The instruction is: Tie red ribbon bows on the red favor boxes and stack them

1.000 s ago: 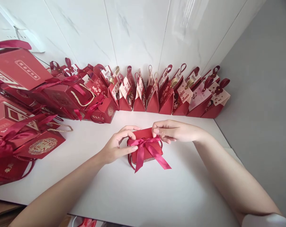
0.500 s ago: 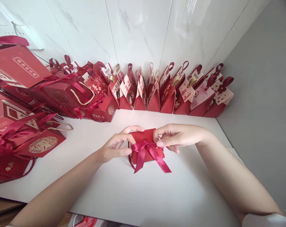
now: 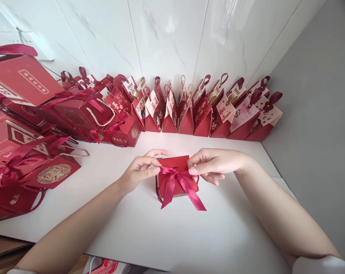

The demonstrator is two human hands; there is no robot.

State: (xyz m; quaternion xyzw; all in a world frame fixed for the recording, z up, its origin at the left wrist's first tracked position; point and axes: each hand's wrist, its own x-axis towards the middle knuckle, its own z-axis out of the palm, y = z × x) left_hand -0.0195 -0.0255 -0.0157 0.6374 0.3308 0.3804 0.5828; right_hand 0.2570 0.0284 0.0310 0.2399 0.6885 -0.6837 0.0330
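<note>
A small red gift box (image 3: 181, 161) stands on the white table, with a twisted dark red cord at its left side. Across its front is a crimson ribbon bow (image 3: 176, 173), both tails hanging down toward me. My left hand (image 3: 142, 170) pinches the bow's left loop between thumb and forefinger, at the box's upper left corner. On the other side, my right hand (image 3: 211, 163) has the right loop pinched between thumb and fingers, close to the box's right edge.
A row of red and cream gift boxes (image 3: 201, 114) with ribbon handles lines the tiled wall. Larger red boxes with bows (image 3: 54, 173) are piled at the left. A grey wall (image 3: 318, 114) bounds the right side. Below the table's front edge lies a red and white bag (image 3: 104, 266).
My left thumb and forefinger have closed on the left loop and draw it slightly outward. My right hand has shifted a little to the right with its loop.
</note>
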